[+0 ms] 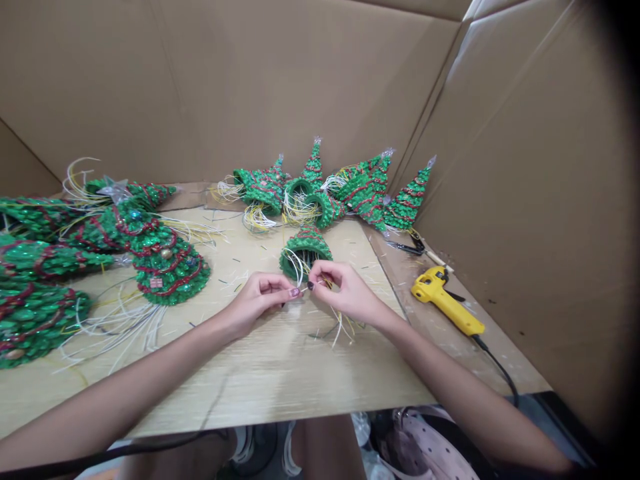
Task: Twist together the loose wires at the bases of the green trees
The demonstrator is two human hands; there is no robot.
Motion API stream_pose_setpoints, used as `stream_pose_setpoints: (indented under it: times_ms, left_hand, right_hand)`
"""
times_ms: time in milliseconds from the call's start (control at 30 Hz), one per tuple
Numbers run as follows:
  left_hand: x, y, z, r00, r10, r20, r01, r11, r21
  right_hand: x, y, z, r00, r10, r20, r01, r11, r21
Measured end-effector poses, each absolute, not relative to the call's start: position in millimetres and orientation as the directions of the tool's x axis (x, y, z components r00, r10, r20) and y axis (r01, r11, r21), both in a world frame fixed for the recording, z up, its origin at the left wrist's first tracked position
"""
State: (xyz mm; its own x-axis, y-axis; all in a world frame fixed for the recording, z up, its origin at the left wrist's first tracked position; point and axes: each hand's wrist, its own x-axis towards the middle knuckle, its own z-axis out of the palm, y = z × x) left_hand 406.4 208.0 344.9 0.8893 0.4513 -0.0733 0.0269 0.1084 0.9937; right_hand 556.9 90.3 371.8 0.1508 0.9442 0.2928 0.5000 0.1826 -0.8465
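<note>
In the middle of the table a small green Christmas tree [306, 248] lies on its side, its hollow base facing me. White and yellow wires [345, 325] come out of that opening and spread over the tabletop. My left hand [267, 298] pinches a white wire between thumb and finger just in front of the base. Close beside it, my right hand [340, 287] pinches the same short stretch of wire, with the fingertips nearly touching. More wires loop up behind the fingers. The exact ends of the wire are too small to make out.
Several decorated trees with loose wires lie along the back, like one green tree [363, 193]. More are piled at the left around an upright tree [165, 260]. A yellow glue gun [447, 301] with a black cord and black-handled pliers [407, 247] lie at the right. Cardboard walls [280, 80] enclose the table.
</note>
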Motion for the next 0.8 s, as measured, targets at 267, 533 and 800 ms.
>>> stream_pose_setpoints:
  times_ms: [267, 533, 800]
  left_hand:
    - [406.9, 209.9, 341.6, 0.898, 0.435, -0.064, 0.047, 0.05, 0.998]
    - [405.9, 209.6, 341.4, 0.916, 0.401, -0.029, 0.03, 0.005, 1.0]
    - [406.3, 208.1, 343.8, 0.903, 0.429, -0.027, 0.019, 0.021, 1.0]
  right_hand:
    - [556.2, 91.2, 371.4, 0.179, 0.943, 0.28, 0.459, 0.172, -0.871]
    - [557.4, 91.7, 368.3, 0.19, 0.943, 0.274, 0.478, 0.155, -0.865]
    - [557.3, 92.2, 367.2, 0.223, 0.939, 0.261, 0.43, 0.145, -0.891]
